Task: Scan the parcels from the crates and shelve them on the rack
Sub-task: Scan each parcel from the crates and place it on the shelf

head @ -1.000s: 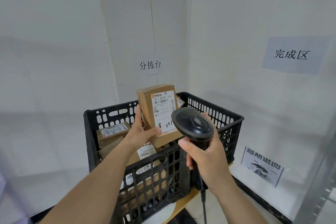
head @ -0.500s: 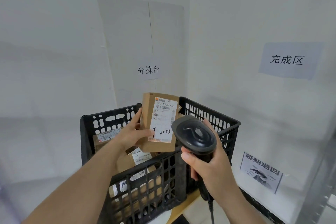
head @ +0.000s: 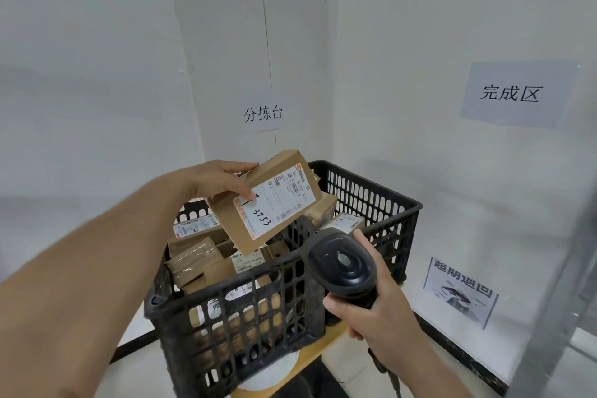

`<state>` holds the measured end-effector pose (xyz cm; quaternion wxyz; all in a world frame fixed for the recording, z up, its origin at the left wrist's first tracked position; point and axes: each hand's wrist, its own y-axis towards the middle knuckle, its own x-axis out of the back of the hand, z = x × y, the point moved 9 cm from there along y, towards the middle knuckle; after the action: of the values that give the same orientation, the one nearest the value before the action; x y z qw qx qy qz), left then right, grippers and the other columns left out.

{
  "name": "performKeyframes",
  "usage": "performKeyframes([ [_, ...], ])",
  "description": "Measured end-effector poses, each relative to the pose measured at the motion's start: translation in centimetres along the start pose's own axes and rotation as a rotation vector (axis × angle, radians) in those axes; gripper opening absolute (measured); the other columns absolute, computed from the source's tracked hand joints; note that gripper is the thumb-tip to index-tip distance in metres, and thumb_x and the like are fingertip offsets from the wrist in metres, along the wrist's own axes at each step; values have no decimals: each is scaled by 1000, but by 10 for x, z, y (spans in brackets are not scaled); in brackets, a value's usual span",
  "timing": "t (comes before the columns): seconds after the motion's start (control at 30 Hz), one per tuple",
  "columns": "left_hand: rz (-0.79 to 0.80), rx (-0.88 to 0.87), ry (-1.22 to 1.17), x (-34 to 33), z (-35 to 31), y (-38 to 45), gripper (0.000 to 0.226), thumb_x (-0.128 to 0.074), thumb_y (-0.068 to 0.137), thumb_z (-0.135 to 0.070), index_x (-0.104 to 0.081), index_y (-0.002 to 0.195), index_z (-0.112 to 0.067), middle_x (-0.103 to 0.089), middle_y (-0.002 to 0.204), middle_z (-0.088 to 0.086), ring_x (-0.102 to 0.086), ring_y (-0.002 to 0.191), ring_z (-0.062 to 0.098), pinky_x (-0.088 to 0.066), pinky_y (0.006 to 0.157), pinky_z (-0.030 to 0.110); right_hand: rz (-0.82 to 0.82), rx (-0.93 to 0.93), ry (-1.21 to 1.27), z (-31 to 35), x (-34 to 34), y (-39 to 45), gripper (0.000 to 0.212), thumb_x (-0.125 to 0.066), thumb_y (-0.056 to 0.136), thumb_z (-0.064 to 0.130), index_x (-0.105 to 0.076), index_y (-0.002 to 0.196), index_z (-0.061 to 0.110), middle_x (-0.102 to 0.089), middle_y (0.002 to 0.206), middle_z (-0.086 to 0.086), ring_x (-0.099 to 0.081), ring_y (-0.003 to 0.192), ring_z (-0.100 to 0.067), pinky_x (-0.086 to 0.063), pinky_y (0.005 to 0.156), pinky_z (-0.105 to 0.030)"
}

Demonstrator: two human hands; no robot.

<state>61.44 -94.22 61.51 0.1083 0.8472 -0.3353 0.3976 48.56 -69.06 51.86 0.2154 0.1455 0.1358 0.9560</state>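
My left hand (head: 223, 179) grips a brown cardboard parcel (head: 266, 200) by its upper left end, holding it tilted above the black plastic crate (head: 371, 203). The parcel's white label with a barcode and handwritten number faces me. Below and to the right, my right hand (head: 371, 310) holds a black handheld barcode scanner (head: 342, 265) by its handle, its head just below the parcel's lower right corner. Several more labelled cardboard parcels (head: 200, 255) lie piled inside the crate.
The crate stands on a small wooden-topped stand (head: 319, 349) in a white corner. Paper signs hang on the walls: one (head: 263, 113) behind the crate, one (head: 513, 94) at upper right, one (head: 458, 287) low on the right. A grey metal upright (head: 559, 300) rises at the right edge.
My left hand has tipped the parcel from upright to slanted, label turned sideways, and lifted it slightly. The scanner hand has dropped lower and to the right.
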Motion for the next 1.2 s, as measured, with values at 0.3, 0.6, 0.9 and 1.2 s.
performKeyframes([
  [0.3, 32, 3, -5, -11, -7, 5, 88, -77, 62, -41, -39, 140, -46, -59, 122, -4, -58, 104, 16, -44, 74, 26, -40, -19, 13, -3, 9, -3, 94, -82, 76, 14, -29, 135, 64, -63, 118, 6, -58, 69, -2, -53, 69, -24],
  [0.6, 47, 8, 6, -18, -7, 5, 95, -75, 54, -46, -37, 141, -48, -61, 118, -7, -58, 105, 16, -46, 78, 31, -65, -34, -4, -3, 19, -6, 95, -79, 78, 8, -25, 135, 61, -65, 103, 1, -61, 59, -1, -54, 57, -27],
  [0.9, 35, -64, -481, -73, -17, -7, 47, -61, 89, -44, -47, 134, -49, -72, 111, -5, -67, 104, 22, -57, 84, 47, -382, -4, 29, -1, 56, -7, 104, -86, 72, 20, -21, 127, 79, -59, 113, 32, -63, 105, -24, -51, 97, -56],
  [1.2, 211, -113, -823, -183, -63, -34, 34, -47, 95, -50, -51, 128, -41, -72, 109, -1, -69, 97, 24, -59, 76, 44, -544, 31, -76, 9, 94, -34, 107, -85, 72, 8, -17, 131, 65, -50, 108, 52, -47, 110, 25, -44, 102, -22],
])
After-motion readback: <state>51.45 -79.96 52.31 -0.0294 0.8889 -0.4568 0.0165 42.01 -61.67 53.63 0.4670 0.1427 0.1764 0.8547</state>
